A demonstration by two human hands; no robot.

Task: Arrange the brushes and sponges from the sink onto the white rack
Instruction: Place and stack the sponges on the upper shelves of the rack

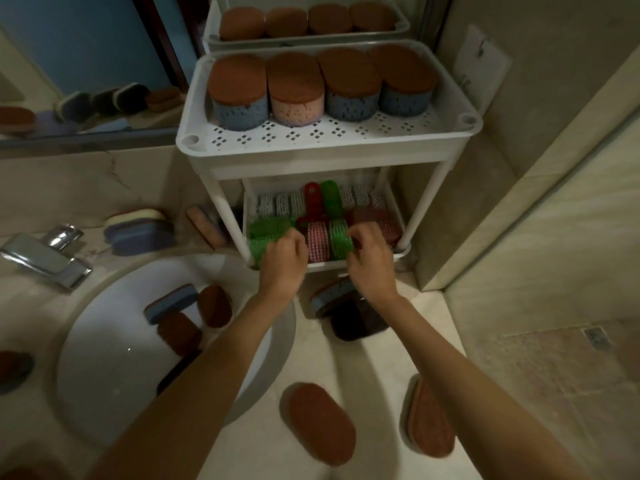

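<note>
I'm at the lower shelf of the white plastic two-tier rack [329,147], both hands in among the brushes. My left hand [284,252] is curled shut against the green bristle brushes [265,233] at the shelf's front left; whether it actually holds one I can't tell. My right hand [369,252] pinches a green brush [340,239] standing on edge beside a pink-and-white brush [318,241]. Step in hand, as I judge it: seating brushes in the front row.

Upper shelf carries four brown-topped oval sponges [322,86]. Left of the rack, the white round sink [114,344] holds three more sponges [188,315]; others lie on the beige marble worktop [374,368].

Next: release, reach back to the sink, pick one sponge.
</note>
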